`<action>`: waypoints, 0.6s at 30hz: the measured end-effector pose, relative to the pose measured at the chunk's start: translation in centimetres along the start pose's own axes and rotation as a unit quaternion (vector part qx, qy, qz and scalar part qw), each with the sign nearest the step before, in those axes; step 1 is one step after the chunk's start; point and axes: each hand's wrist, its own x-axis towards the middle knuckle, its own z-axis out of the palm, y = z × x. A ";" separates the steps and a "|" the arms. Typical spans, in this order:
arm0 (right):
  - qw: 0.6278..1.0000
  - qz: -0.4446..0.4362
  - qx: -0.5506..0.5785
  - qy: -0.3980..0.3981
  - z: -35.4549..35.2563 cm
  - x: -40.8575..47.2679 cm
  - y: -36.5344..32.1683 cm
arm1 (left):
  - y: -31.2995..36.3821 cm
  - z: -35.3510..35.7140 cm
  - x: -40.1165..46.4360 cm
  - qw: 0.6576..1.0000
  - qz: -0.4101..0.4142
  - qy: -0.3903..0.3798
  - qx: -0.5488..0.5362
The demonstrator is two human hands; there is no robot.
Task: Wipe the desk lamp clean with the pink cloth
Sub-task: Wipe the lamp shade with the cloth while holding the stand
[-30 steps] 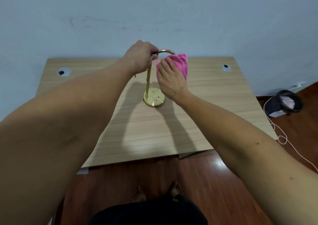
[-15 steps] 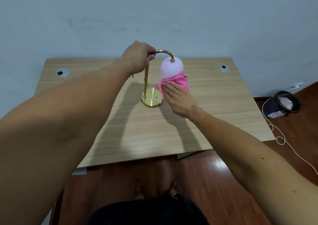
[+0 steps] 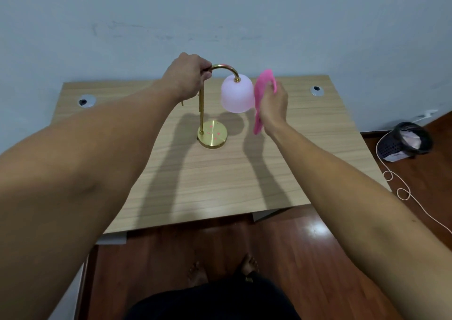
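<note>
Since the frame half a second earlier, the right hand (image 3: 271, 106) had carried the pink cloth (image 3: 262, 97) from below the front of the shade up to its right flank. The cloth hung flat against the palm, touching or just beside the shade (image 3: 237, 94); contact could not be confirmed. The right hand's fingers were curled round the cloth. The left hand (image 3: 188, 76) was closed on the top of the gold arch (image 3: 225, 67), steadying the desk lamp (image 3: 212, 133), which stood upright near the middle of the desk (image 3: 220, 177).

Progress, judged: wiping was mid-course on the shade. The stem (image 3: 201, 114) and round base (image 3: 212, 135) looked untouched at this moment, and they probably remained to be done, along with the arch under the left hand.

Not visible: the far side of the shade, its interior, the right fingertips behind the cloth. No dust or smears could be made out on any surface, so cleanliness could not be assessed.
</note>
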 end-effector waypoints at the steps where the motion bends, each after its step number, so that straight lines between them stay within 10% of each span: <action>1: 0.999 -0.048 0.005 -0.025 1.0 -0.9 -0.7 | 0.0 0.0 0.0 1.000 0.000 0.000 0.002; 14: 0.932 -0.269 -0.204 -0.136 2.9 -5.4 8.7 | -0.1 0.2 0.4 1.000 -0.004 -0.003 0.006; 18: 0.974 -0.057 -0.152 -0.155 1.5 -4.9 9.1 | -0.3 0.0 0.5 1.000 -0.007 -0.008 -0.012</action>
